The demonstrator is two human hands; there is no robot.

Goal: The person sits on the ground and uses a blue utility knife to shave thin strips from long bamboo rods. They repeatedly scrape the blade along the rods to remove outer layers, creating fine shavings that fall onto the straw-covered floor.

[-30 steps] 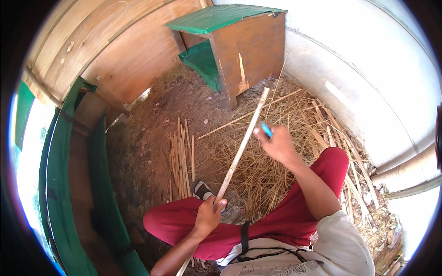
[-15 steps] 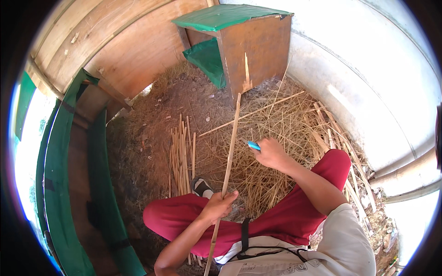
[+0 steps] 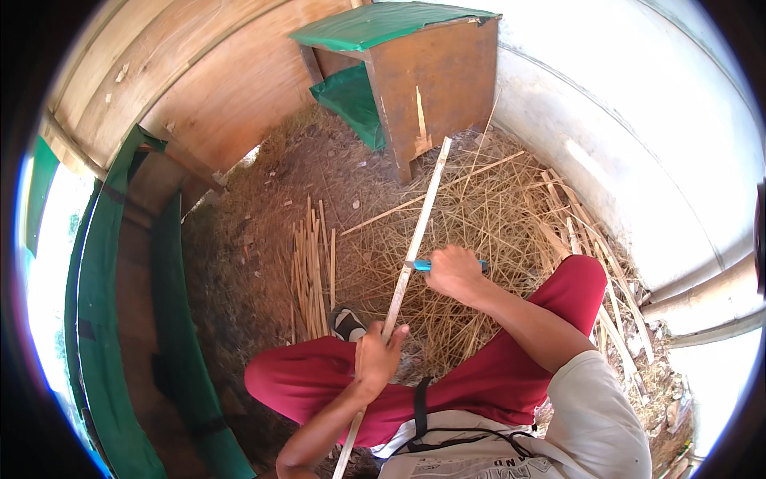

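A long, pale bamboo strip point(image 3: 428, 199) slants up and away from my lap, its far tip near the wooden cabinet. My left hand point(image 3: 377, 361) is closed around its lower part, above my left thigh. In my right hand point(image 3: 455, 273) is a knife with a blue handle point(image 3: 422, 265), gripped in a fist. Its short blade lies against the strip around mid-length; most of the handle is hidden by my fingers.
Cut bamboo strips point(image 3: 307, 263) lie in a bundle left of my foot. Thin shavings point(image 3: 471, 215) cover the ground ahead, with longer strips point(image 3: 590, 231) along the white wall. A cabinet with a green top point(image 3: 435, 76) stands ahead; a green-covered bench point(image 3: 187, 319) is at left.
The strip has turned, showing a paler face, and its far tip has swung right. My right hand has moved slightly left, bringing the knife from apart to against the strip.
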